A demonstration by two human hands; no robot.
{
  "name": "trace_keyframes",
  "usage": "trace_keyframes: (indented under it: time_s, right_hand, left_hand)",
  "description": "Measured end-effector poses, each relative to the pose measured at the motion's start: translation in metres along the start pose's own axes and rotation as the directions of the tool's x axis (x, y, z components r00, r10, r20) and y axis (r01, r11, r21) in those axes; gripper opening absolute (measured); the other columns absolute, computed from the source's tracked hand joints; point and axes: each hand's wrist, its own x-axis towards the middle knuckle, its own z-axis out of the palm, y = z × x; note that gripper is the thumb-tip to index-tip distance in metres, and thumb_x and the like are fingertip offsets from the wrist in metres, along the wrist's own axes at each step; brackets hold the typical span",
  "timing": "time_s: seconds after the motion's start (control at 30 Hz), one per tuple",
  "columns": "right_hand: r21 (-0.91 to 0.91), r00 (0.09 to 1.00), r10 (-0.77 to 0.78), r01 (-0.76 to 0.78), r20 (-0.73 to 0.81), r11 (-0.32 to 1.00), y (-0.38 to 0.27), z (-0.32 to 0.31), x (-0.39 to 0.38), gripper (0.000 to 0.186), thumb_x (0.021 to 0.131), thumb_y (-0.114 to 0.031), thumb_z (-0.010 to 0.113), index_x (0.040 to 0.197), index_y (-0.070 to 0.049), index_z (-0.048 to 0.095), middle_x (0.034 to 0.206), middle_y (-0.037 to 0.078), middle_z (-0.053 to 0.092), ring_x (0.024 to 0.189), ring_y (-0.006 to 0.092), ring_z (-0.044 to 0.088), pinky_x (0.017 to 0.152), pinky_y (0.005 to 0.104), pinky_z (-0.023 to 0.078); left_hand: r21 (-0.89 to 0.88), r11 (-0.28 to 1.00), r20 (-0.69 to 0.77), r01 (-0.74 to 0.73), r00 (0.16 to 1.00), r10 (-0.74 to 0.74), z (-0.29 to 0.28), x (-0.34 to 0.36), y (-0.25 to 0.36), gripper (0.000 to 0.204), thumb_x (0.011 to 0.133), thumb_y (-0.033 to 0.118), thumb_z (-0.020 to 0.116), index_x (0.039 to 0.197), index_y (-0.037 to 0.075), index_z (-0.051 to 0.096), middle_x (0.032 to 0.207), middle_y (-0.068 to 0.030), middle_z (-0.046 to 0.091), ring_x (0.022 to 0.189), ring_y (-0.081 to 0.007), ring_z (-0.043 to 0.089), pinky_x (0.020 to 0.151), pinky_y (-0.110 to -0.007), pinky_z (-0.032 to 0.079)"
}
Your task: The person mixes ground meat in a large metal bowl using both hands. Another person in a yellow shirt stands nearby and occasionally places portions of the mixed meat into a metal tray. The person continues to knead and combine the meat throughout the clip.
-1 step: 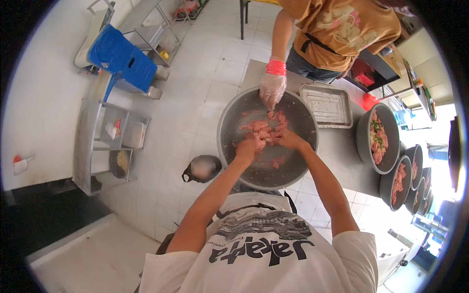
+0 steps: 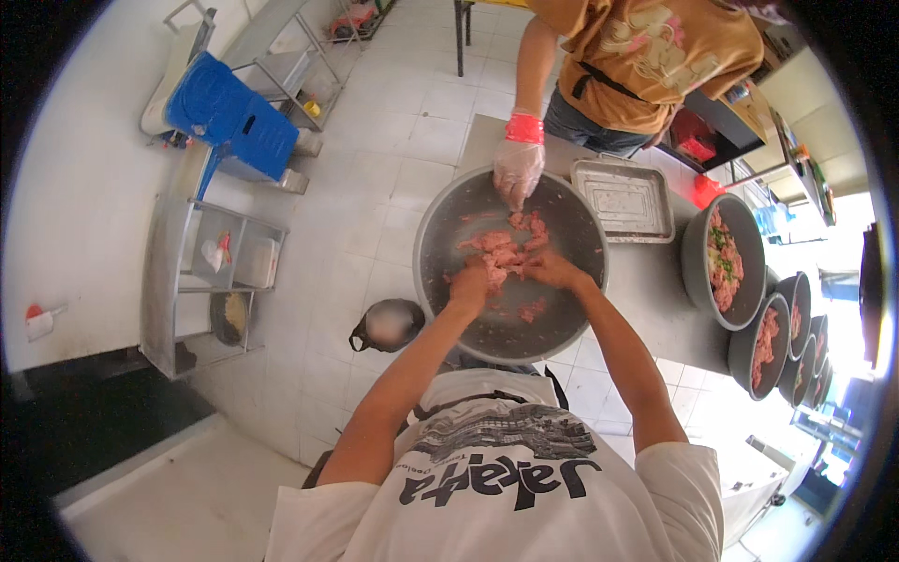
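A wide grey bowl [image 2: 431, 309] stands in front of me with pink minced meat [image 2: 489, 245] spread in loose lumps over its bottom. My left hand [image 2: 470, 285] is pressed into the meat at the near left, its fingers closed round part of it and partly hidden. On the right side of the same pile, my right hand [image 2: 556, 272] has its bent fingers closed on some minced meat. A co-worker's gloved hand [image 2: 519, 173], with a red band at the wrist, reaches over the far rim toward small bits of meat.
The bowl stands at the end of a steel table [image 2: 646, 281]. A metal tray [image 2: 626, 201] lies beyond it to the right. Another grey bowl [image 2: 749, 281] holds meat with green bits, and several more stand farther right. A black bag [image 2: 373, 339] sits low at the left.
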Motion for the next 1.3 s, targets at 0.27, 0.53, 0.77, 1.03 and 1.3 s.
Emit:
trace_keyframes:
  time_s: [0.27,0.53,0.77,1.03,1.3]
  right_hand:
    - [-0.107,0.971,0.221,-0.23,-0.094,0.967,-0.016,0.013,-0.023,0.029,0.096,-0.03,0.063,0.105,-0.004,0.072,0.092,0.021,0.073,0.09,0.0389,0.071,0.082,0.0489,0.053]
    - [-0.555,0.945,0.225,-0.322,-0.238,0.767,-0.1,0.008,-0.022,0.029,0.092,-0.027,0.059,0.095,-0.002,0.074,0.09,0.023,0.073,0.09,0.0389,0.073,0.077,0.0497,0.058]
    - [-0.704,0.96,0.216,-0.278,-0.179,0.654,-0.114,0.047,0.028,0.026,0.091,-0.02,0.064,0.109,-0.003,0.072,0.109,0.019,0.071,0.096,0.0353,0.073,0.076,0.044,0.061]
    - [-0.403,0.965,0.121,-0.019,0.231,0.915,-0.07,-0.026,0.036,0.039,0.096,-0.031,0.062,0.123,-0.004,0.068,0.134,0.024,0.058,0.114,0.0385,0.063,0.093,0.0434,0.054]
    - [-0.126,0.939,0.294,-0.319,-0.18,0.939,-0.017,-0.03,-0.007,0.027,0.09,-0.029,0.065,0.098,-0.006,0.076,0.099,0.021,0.073,0.089,0.0373,0.072,0.082,0.0481,0.055]
  left_hand:
    - [0.064,0.993,-0.044,-0.102,0.993,0.105,-0.01,0.021,-0.017,0.088,0.08,0.034,0.083,0.146,-0.002,0.038,0.146,-0.0277,0.044,0.127,-0.0423,0.056,0.101,-0.051,0.051]
    - [-0.057,0.998,-0.07,-0.015,0.997,0.011,0.002,0.009,-0.005,0.08,0.082,0.044,0.077,0.147,0.011,0.044,0.137,-0.0272,0.051,0.13,-0.0445,0.051,0.109,-0.053,0.043]
    - [-0.069,0.996,-0.013,-0.048,0.999,0.047,0.0,0.001,0.003,0.093,0.087,0.046,0.07,0.148,-0.011,0.031,0.149,-0.0371,0.036,0.135,-0.0524,0.043,0.11,-0.051,0.042]
    - [-0.202,0.977,-0.036,0.064,0.997,-0.073,0.004,0.013,0.002,0.078,0.091,0.05,0.061,0.151,0.004,0.039,0.146,-0.0286,0.046,0.134,-0.0475,0.046,0.111,-0.051,0.041]
    - [-0.247,0.966,0.091,-0.074,0.991,0.099,-0.033,0.013,-0.02,0.061,0.089,0.031,0.072,0.143,0.012,0.052,0.145,-0.0207,0.052,0.132,-0.0392,0.053,0.111,-0.048,0.042]
